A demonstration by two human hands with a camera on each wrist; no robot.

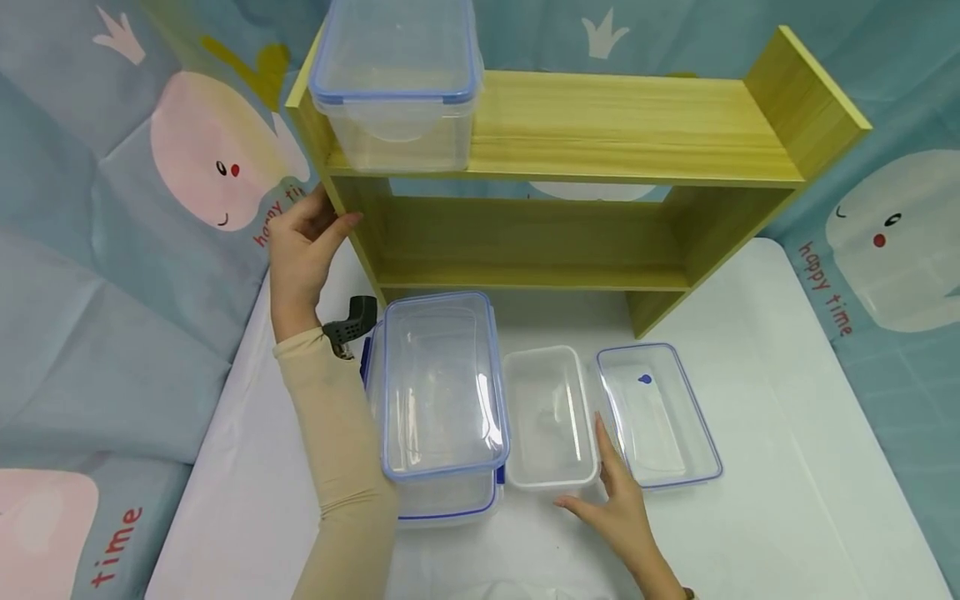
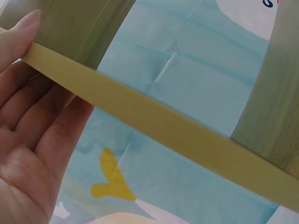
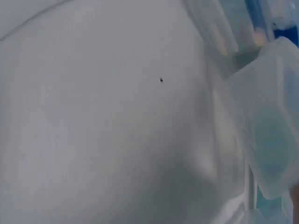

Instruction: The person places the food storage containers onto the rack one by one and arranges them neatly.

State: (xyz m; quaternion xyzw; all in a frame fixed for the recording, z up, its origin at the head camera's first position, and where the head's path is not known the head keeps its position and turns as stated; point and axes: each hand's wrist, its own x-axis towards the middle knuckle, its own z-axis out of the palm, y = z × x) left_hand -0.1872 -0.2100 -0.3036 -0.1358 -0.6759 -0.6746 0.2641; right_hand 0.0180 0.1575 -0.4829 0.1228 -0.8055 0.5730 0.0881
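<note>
Find the small white-rimmed box (image 1: 547, 417) on the tabletop (image 1: 780, 450), between the stacked containers (image 1: 442, 383) and a blue-rimmed container (image 1: 660, 425). At its near right corner, see the right hand (image 1: 618, 504) — thumb and fingers spread wide, not curled round it; firm contact, impossible to tell. For a sound grip, probably best to set thumb and fingers squarely against opposite walls, below the rim, then lift level without nudging either neighbour. Behind the box, note the wooden shelf (image 1: 637, 125), with the left hand (image 1: 311, 237) pinching its left side panel (image 2: 149, 116) between thumb and fingers. Make that hold firm enough to prevent rocking — and mind the tall lidded container (image 1: 397, 137) on the top board's left end.
</note>
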